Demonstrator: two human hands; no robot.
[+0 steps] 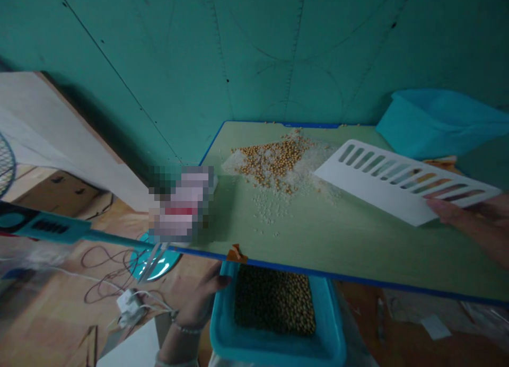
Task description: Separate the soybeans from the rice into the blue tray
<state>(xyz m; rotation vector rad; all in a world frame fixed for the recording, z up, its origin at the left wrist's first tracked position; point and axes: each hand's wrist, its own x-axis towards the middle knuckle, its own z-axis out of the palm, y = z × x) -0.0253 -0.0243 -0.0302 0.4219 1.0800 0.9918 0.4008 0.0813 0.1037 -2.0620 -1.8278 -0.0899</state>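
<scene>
My right hand [473,218] is closed around the right end of a white slotted plastic scraper [382,192], which is tilted just over the board. Close to the scraper's left end lies a spread of yellowish beans [278,160] with small white grains [270,208] around and in front of them. Below the board's front edge, my left hand [209,287] grips the upper left rim of a turquoise plastic basin [338,330]. The basin holds many beans [278,303], dark on the left and tan on the right; part of my left hand's fingers is hidden.
The pale green board [358,255] has a blue edge and backs onto a green wall [254,49]. A turquoise bag [437,120] sits at its right rear; a pixelated object [183,205] is at the left. A fan [47,226], cables and a power strip [131,306] occupy the left floor.
</scene>
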